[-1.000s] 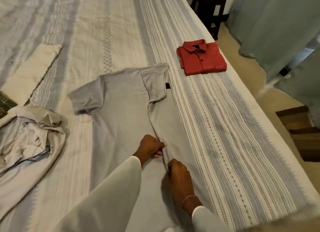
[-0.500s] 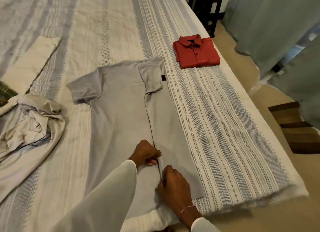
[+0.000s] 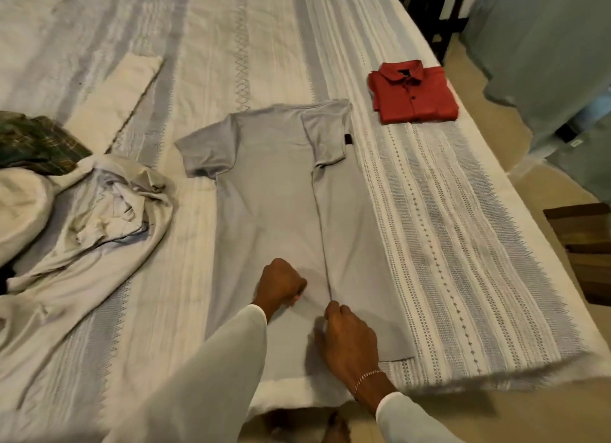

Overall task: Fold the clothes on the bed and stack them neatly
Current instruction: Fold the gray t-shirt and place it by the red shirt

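Observation:
A grey t-shirt (image 3: pixel 271 218) lies flat on the striped bedspread (image 3: pixel 463 244), collar away from me. Its right side and sleeve are folded inward along a straight lengthwise edge. My left hand (image 3: pixel 281 282) rests on the shirt's lower middle with curled fingers and seems to pinch a bit of fabric, just left of the fold edge. My right hand (image 3: pixel 347 340) pinches the fold edge near the hem with its fingertips. A red collared shirt (image 3: pixel 416 95) lies folded at the far right of the bed.
A crumpled pile of pale clothes (image 3: pixel 109 211) and a green plaid garment (image 3: pixel 36 142) lie at the left, with a cream cloth (image 3: pixel 115 95) beyond them. The bed's edge runs along the right and near me. A dark stool (image 3: pixel 429 13), grey curtains (image 3: pixel 545 46) and a striped rug (image 3: pixel 588 244) are beside the bed.
My left hand has moved left, off the fold edge, and both hands have drawn back toward the hem. The view has shifted, showing more of the pile at the left.

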